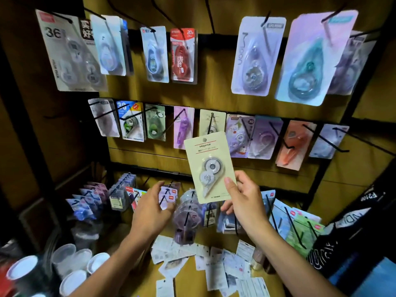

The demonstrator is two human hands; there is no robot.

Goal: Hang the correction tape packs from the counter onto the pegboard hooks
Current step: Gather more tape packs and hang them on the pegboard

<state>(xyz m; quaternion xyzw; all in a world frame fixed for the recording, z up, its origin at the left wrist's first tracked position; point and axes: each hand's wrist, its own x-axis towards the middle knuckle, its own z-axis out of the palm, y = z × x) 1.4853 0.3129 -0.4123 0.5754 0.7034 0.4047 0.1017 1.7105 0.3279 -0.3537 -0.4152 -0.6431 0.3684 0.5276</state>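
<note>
The pegboard (214, 99) fills the wall, its hooks carrying rows of hanging packs. Below it, at six o'clock, the counter (184, 275) holds loose packs lying flat. A cream correction tape pack (209, 167) stands upright before the board's middle row, pinched at its lower right corner by the right hand (244, 199), thumb on the card's face. At nine o'clock from that hand, the left hand (153, 207) is held apart, fingers relaxed and holding nothing.

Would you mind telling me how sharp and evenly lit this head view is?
Head view: the cream-carded correction tape pack in the right hand is sharp; edge packs like the pink-carded teal one are blurred and bowed; the left side lies in dark shadow.
</note>
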